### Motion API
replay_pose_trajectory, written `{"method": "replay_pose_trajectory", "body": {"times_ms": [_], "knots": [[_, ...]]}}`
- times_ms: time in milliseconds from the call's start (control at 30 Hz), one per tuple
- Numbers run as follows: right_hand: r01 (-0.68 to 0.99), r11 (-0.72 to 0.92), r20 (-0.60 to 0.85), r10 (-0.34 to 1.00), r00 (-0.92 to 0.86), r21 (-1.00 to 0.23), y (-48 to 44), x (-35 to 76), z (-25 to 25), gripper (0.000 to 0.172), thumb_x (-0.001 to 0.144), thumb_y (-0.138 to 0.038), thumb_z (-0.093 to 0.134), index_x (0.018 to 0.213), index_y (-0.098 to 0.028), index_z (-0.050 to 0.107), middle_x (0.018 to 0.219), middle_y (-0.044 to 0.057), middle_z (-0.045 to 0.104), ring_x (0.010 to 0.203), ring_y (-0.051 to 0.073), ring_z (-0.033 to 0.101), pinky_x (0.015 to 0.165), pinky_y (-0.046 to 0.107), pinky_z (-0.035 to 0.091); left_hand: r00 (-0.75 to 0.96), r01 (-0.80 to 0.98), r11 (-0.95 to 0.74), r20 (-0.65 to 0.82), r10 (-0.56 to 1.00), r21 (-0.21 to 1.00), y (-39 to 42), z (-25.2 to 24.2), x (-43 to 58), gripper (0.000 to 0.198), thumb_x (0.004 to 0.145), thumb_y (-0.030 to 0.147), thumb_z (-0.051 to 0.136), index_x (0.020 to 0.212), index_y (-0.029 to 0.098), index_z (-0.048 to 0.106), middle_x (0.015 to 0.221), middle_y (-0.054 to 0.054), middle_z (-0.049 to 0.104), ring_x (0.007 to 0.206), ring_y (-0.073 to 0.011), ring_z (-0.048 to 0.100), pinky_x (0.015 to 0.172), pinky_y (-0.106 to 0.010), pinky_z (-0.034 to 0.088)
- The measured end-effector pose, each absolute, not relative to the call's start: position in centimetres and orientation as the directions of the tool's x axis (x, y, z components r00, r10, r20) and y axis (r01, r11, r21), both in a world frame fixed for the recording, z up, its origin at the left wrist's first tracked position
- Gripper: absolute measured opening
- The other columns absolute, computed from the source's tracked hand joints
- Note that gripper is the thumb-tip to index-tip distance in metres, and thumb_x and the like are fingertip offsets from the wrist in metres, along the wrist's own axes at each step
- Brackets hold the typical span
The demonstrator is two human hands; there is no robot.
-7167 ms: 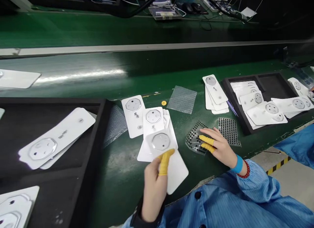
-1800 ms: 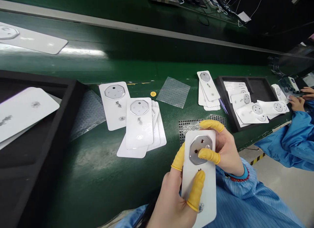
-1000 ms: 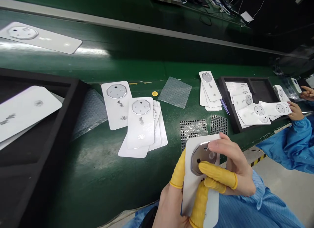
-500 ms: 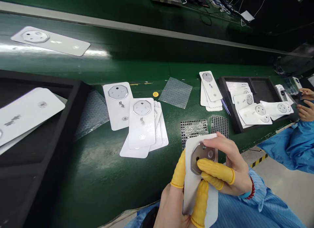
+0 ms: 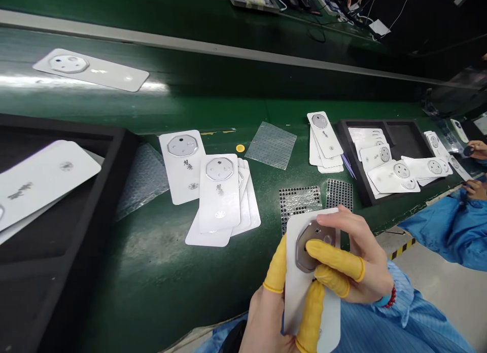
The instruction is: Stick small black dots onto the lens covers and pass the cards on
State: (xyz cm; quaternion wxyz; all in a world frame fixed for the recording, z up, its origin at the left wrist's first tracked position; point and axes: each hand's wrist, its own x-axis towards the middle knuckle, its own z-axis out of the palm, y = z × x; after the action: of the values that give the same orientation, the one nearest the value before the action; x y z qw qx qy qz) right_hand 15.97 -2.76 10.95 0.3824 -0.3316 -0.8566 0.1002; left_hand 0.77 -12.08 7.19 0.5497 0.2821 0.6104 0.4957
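My left hand (image 5: 271, 307), with yellow finger cots on thumb and finger, grips a white phone back cover (image 5: 299, 302) by its sides, tilted up in front of me. My right hand (image 5: 352, 256) is closed at the top of the same cover. Its yellow-cotted fingers press on the grey octagonal camera plate (image 5: 310, 261), and a bare finger lies across the top edge. Whether a small part sits under those fingertips is hidden. Just beyond the cover lie a sheet of small black round parts (image 5: 300, 201) and a second, darker sheet (image 5: 340, 193).
Several back covers (image 5: 218, 206) overlap left of centre, near a yellow finger cot (image 5: 240, 148) and a bubble-wrap sheet (image 5: 271, 145). Black trays with covers stand at left (image 5: 72, 231) and right (image 5: 365, 190). A co-worker's hands (image 5: 475, 188) are at far right.
My hands keep almost the same grip on the cover, with the fingers barely shifted. The view has moved slightly. The co-worker's hands at right have moved apart, and another hand shows more at the top.
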Motion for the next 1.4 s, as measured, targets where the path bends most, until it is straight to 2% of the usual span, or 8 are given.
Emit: {"method": "replay_pose_trajectory", "body": {"times_ms": [233,433,733,900,1067,1133,1233,1400], "knots": [[0.495,0.842,0.534,0.526,-0.662,-0.216,-2.6,16.6,11.2,0.025,0.099,-0.018,0.045,0.107,-0.010,0.068,0.115,0.016,0.069,0.119,0.022,0.061,0.106,0.044,0.050,-0.190,-0.145,0.312,-0.336,0.923,0.939,-11.1,7.7,0.7,0.082,0.065,0.032,0.084,0.141,0.031,0.053,0.121,-0.009,0.072,0.110,-0.0361,0.069,0.081,-0.040,0.064],[0.455,0.861,0.503,0.503,-0.702,-0.227,-2.0,16.7,10.5,0.030,0.101,-0.022,0.042,0.107,-0.007,0.067,0.115,0.020,0.070,0.115,0.025,0.063,0.097,0.046,0.056,-0.139,-0.135,0.323,-0.340,0.930,0.937,-10.4,7.6,1.0,0.081,0.070,0.031,0.081,0.144,0.025,0.049,0.111,-0.011,0.075,0.092,-0.0317,0.074,0.071,-0.036,0.064],[0.265,0.830,0.642,0.550,-0.534,-0.491,-1.0,16.6,8.7,0.036,0.101,-0.023,0.044,0.133,-0.011,0.056,0.128,0.019,0.060,0.123,0.024,0.058,0.099,0.043,0.054,-0.013,-0.263,0.310,-0.324,0.946,0.914,-8.8,7.5,0.6,0.063,0.080,0.037,0.074,0.138,0.022,0.054,0.109,-0.009,0.076,0.088,-0.0273,0.074,0.071,-0.032,0.062],[0.237,0.469,0.410,0.874,-0.260,-0.851,-2.0,16.3,7.5,0.056,0.099,-0.026,0.054,0.151,-0.024,0.034,0.138,0.015,0.059,0.123,0.023,0.062,0.099,0.041,0.057,0.068,-0.355,0.351,-0.351,0.934,0.866,-6.4,7.7,0.3,0.051,0.084,0.046,0.070,0.128,0.021,0.061,0.113,-0.010,0.074,0.088,-0.0252,0.074,0.069,-0.030,0.061],[0.003,0.332,0.320,0.913,-0.251,-0.943,-2.2,15.5,5.6,0.058,0.097,-0.024,0.058,0.151,-0.024,0.035,0.107,0.007,0.075,0.092,0.017,0.075,0.082,0.027,0.064,-0.117,-0.089,0.170,-0.180,0.977,0.981,-4.9,6.1,0.5,0.041,0.083,0.058,0.065,0.091,0.018,0.069,0.074,-0.004,0.074,0.059,-0.0165,0.066,0.053,-0.022,0.053],[-0.006,0.324,0.314,0.913,-0.261,-0.946,-2.4,14.9,5.1,0.061,0.096,-0.025,0.061,0.150,-0.021,0.034,0.104,0.007,0.075,0.088,0.016,0.076,0.078,0.024,0.064,-0.197,0.062,0.145,-0.130,0.972,0.987,-5.1,4.8,0.3,0.041,0.082,0.058,0.067,0.094,0.018,0.067,0.068,-0.002,0.074,0.053,-0.0158,0.064,0.054,-0.022,0.052],[0.059,0.379,0.352,0.898,-0.263,-0.923,-1.7,14.2,4.6,0.064,0.093,-0.028,0.065,0.148,-0.020,0.035,0.093,0.003,0.076,0.075,0.014,0.076,0.065,0.018,0.063,-0.344,0.150,0.199,-0.137,0.929,0.968,-4.9,3.0,0.4,0.049,0.081,0.057,0.068,0.109,0.018,0.064,0.076,-0.004,0.077,0.066,-0.0205,0.071,0.060,-0.023,0.054],[0.414,0.463,0.525,0.850,0.045,-0.784,2.8,20.2,5.1,0.042,0.098,-0.041,0.052,0.133,-0.018,0.053,0.099,0.003,0.076,0.085,0.016,0.077,0.067,0.021,0.062,-0.134,-0.085,0.240,-0.249,0.959,0.967,-2.9,2.3,0.7,0.060,0.089,0.061,0.054,0.137,0.025,0.049,0.100,-0.007,0.078,0.079,-0.0230,0.074,0.074,-0.031,0.058]]}}
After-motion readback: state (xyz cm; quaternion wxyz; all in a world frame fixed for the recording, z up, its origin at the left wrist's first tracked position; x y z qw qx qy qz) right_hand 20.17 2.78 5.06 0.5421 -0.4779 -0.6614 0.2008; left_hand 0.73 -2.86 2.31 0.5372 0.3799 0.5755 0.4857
